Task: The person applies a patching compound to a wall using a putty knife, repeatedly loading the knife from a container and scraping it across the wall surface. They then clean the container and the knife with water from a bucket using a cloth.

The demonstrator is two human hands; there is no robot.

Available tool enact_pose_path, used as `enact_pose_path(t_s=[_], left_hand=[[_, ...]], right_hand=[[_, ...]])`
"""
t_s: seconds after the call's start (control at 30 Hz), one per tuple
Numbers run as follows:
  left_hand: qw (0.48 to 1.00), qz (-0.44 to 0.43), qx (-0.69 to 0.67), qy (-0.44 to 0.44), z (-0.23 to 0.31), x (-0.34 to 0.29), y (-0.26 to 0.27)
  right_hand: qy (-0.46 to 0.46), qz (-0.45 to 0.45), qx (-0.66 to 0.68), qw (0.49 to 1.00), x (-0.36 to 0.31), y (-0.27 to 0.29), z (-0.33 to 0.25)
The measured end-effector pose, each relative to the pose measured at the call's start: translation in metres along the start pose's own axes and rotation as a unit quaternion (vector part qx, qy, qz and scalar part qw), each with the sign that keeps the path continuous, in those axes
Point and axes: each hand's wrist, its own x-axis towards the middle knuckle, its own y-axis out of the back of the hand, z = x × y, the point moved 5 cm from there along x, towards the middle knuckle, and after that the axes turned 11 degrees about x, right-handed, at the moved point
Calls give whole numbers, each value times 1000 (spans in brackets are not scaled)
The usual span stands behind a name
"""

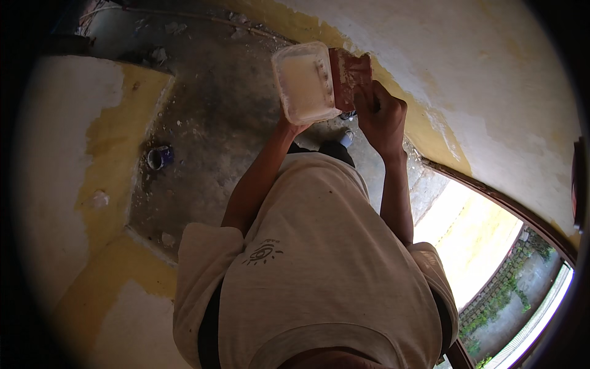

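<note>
My left hand (295, 125) supports a translucent rectangular plastic tub (277, 80) from below, its fingers mostly hidden behind it. Inside the tub is a pale, cream-coloured substance (302, 80). Pinched in my right hand (386, 122) is a flat reddish-brown putty scraper (345, 79) with pale smears on its face. Its left edge meets or overlaps the right rim of the tub; whether they touch I cannot tell. Both things are held up in front of my body, above the floor.
A wall with white patches over yellow (442, 92) runs close by on the right, and another patchy wall (104, 135) on the left. A dark blue container (160, 157) lies on the stained concrete floor (209, 123). At lower right a bright doorway (473, 227) opens outside.
</note>
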Motion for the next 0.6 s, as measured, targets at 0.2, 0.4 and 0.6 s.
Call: enact_pose_path(t_s=[0.2, 0.4, 0.6], left_hand=[[1000, -9, 1, 4, 8, -1, -7], [990, 78, 110, 30, 23, -11, -4], [974, 104, 183, 78, 34, -18, -30]], right_hand=[[-8, 6, -5, 1000, 0, -2, -1], [-32, 10, -4, 999, -5, -4, 10], [-53, 9, 20, 998, -13, -19, 37]])
